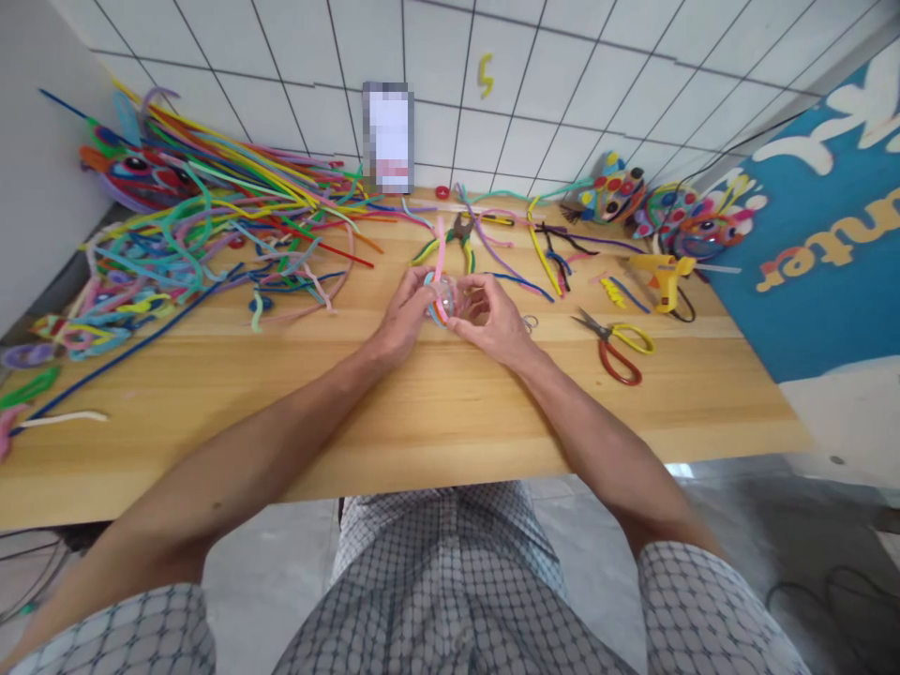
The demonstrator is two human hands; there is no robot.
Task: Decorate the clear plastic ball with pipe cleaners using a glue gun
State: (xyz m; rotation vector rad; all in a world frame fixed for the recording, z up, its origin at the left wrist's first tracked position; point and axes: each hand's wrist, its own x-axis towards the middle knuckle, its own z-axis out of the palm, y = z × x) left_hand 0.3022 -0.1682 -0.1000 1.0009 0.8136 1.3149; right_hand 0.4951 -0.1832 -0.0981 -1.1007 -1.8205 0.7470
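Note:
Between my two hands, above the middle of the table, is a small clear plastic ball (pixel 447 302) with coloured strips around it. A pink pipe cleaner (pixel 441 248) stands up from its left side. My left hand (pixel 408 314) is closed on the ball's left side, thumb over the strips. From the right, the curled fingers and thumb of my right hand (pixel 488 319) grip the ball's other side. Pliers (pixel 460 234) with green and yellow handles lie just beyond my hands. Part of the ball is hidden by my fingers.
Tangled pipe cleaners (pixel 189 234) heap up at the left. Scissors (pixel 613 342) and a yellow glue gun (pixel 665 279) lie at the right. Decorated balls (pixel 611 192) sit along the back right, and a phone (pixel 389 139) leans against the tiled wall.

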